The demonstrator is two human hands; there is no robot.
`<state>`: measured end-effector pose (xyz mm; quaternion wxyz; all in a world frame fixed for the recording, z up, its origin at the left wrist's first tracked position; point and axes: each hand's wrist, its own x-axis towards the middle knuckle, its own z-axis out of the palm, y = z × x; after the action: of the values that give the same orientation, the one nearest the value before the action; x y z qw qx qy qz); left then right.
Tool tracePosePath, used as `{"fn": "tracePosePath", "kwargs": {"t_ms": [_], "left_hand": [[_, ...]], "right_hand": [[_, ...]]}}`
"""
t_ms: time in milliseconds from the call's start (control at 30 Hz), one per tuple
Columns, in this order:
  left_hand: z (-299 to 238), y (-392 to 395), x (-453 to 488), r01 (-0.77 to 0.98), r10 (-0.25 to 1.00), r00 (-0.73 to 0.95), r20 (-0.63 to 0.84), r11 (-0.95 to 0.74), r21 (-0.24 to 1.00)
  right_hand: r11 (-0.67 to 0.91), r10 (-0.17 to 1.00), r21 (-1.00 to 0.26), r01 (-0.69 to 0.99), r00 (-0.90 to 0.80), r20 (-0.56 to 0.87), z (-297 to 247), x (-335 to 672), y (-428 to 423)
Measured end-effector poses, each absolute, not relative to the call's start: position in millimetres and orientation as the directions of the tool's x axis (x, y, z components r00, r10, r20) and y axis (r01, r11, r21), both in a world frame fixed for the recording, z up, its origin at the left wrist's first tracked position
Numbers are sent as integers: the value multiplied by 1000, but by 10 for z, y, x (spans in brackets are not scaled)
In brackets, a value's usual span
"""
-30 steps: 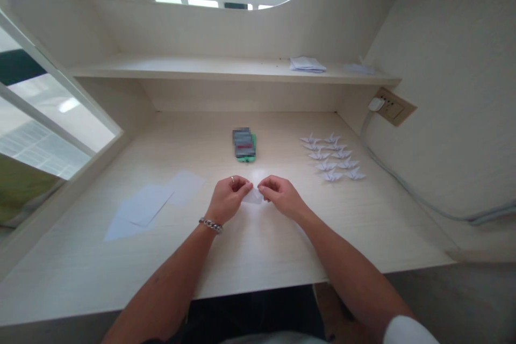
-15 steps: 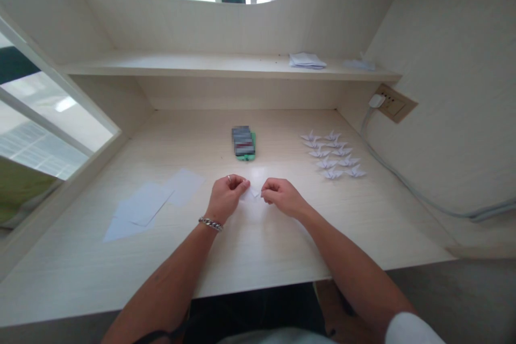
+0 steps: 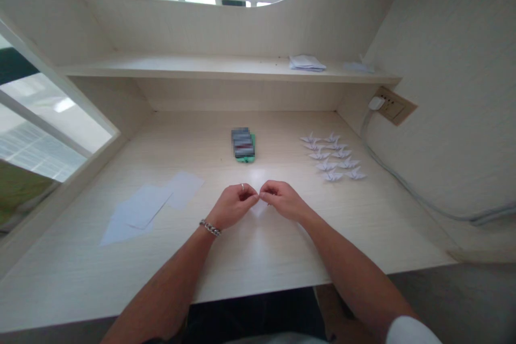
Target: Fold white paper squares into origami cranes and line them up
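Note:
Near the middle of the desk, my left hand and my right hand meet at the fingertips. Both are closed in a pinch, with thumbs against curled fingers. They hold a small folded white paper between them, which the fingers almost wholly cover, so its shape cannot be made out. A ring and a chain bracelet are on my left side. Several folded white paper cranes stand in two rows to the right of my right hand. Flat white paper sheets lie overlapping to the left.
Behind my hands lies a blurred dark object with a green edge. Folded white paper rests on the shelf. On the right wall a plug sits in a socket, and its grey cable runs along the desk's right side.
My left hand has moved right, so the fingertips of both hands now meet. The folded paper, visible between them before, is now mostly covered by fingers.

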<state>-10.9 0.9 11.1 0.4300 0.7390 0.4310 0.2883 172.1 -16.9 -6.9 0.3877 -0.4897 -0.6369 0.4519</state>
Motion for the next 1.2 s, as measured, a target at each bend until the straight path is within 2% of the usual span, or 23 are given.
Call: {"fn": "tracePosePath", "kwargs": {"t_ms": [67, 133, 300, 467, 667, 833, 1000, 1200], "left_hand": [[129, 23, -157, 423, 860, 510, 32, -283, 860], [138, 56, -220, 403, 853, 521, 2, -249, 881], [153, 129, -317, 290, 878, 478, -25, -132, 948], [155, 104, -232, 165, 919, 394, -18, -51, 985], [136, 76, -177, 10, 949, 286, -134, 137, 991], [88, 52, -109, 9, 950, 312, -9, 7, 1000], [42, 42, -87, 60, 972, 232, 34, -50, 997], [99, 4, -74, 242, 932, 361, 38, -133, 961]], "right_hand": [[108, 967, -953, 284, -251, 35, -59, 1761, -166], [63, 972, -972, 226, -235, 8, -49, 1806, -151], [-17, 994, -997, 73, -109, -24, -22, 1867, -111], [-4, 1000, -1000, 20, 24, -3, -11, 1806, -108], [102, 991, -995, -11, 87, 100, -46, 1739, -111], [187, 980, -976, 108, 47, 192, -86, 1657, -152], [182, 983, -940, 288, -88, 163, -48, 1630, -192], [183, 982, -959, 215, -96, 165, -29, 1666, -177]]}}
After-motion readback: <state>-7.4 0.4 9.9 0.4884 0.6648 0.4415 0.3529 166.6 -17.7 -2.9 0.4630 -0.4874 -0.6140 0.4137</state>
